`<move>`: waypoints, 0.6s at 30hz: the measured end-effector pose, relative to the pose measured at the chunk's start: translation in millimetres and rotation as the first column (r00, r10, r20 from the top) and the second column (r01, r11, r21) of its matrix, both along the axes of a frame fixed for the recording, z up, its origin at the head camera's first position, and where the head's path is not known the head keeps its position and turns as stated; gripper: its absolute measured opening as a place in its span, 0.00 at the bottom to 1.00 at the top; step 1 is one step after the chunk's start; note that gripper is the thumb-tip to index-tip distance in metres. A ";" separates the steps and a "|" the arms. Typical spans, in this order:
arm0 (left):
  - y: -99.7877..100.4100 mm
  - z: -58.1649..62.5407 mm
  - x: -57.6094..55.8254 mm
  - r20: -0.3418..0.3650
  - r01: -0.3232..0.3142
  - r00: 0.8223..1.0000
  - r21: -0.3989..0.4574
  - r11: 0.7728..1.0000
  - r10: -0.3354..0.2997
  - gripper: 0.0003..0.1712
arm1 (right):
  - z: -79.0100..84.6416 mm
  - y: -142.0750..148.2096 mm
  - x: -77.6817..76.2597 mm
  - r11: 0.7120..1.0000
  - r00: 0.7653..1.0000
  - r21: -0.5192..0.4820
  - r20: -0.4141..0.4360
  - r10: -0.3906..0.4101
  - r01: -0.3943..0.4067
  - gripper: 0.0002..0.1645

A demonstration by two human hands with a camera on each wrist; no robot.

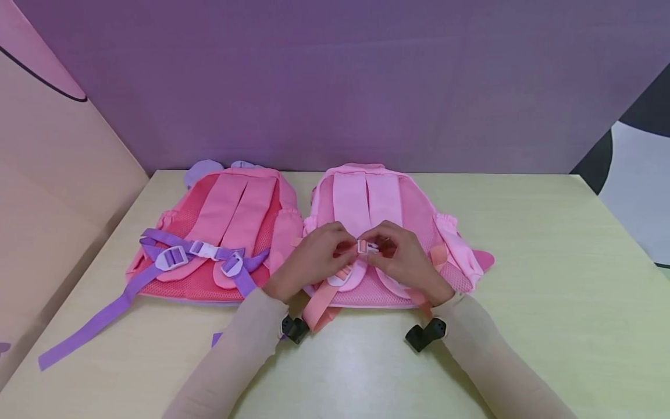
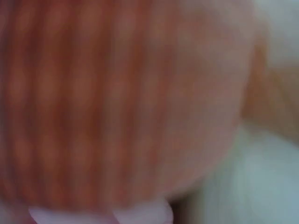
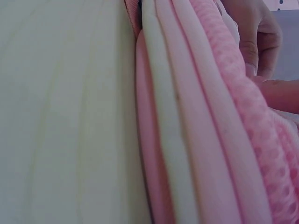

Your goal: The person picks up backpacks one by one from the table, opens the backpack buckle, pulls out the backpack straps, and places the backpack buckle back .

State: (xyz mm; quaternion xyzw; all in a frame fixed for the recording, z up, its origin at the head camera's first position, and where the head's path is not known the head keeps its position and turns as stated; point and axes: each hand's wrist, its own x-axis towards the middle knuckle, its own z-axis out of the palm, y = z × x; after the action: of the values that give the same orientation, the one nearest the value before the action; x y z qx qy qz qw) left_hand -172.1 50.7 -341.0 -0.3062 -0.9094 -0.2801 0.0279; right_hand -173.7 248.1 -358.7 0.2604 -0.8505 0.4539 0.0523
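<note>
A light pink backpack lies with its straps and mesh back facing up. Over its lower middle, my left hand pinches the left side of a white plastic buckle between thumb and fingers. My right hand pinches the buckle's right side, close against the left fingertips. Coral webbing hangs from a white strap adjuster below my left hand. In the left wrist view, ribbed coral webbing fills most of the frame, blurred. The right wrist view shows the backpack's layered bottom edge; my fingers partly hide the buckle.
To the left lies a darker pink backpack, its purple strap joined across by a white buckle and trailing to the table's left front. The pale wooden table meets a purple wall panel at the back.
</note>
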 end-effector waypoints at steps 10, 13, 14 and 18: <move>2.8 -0.2 1.7 -0.035 -0.003 0.999 0.015 1.000 0.004 0.13 | 0.5 0.6 1.3 1.000 0.999 0.016 0.036 -0.012 0.011 0.14; 2.5 -0.8 1.3 -0.044 -0.009 0.999 0.016 1.000 0.010 0.13 | 0.5 0.1 1.1 1.000 0.999 0.013 0.035 -0.016 0.015 0.14; 2.3 -0.8 1.2 -0.045 -0.014 0.999 0.013 1.000 0.015 0.13 | 0.4 -0.1 1.0 1.000 0.999 0.010 0.034 -0.015 0.015 0.14; 1.6 0.4 1.1 -0.034 -0.035 0.999 -0.002 0.999 0.035 0.14 | 0.3 -0.4 0.6 1.000 1.000 0.001 0.026 -0.011 0.011 0.13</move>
State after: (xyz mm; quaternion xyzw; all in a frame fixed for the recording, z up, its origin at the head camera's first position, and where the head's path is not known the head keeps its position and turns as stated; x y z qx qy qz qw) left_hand -171.0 52.3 -340.6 -0.2948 -0.9144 -0.2732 0.0477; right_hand -173.1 247.7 -358.5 0.2499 -0.8526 0.4568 0.0437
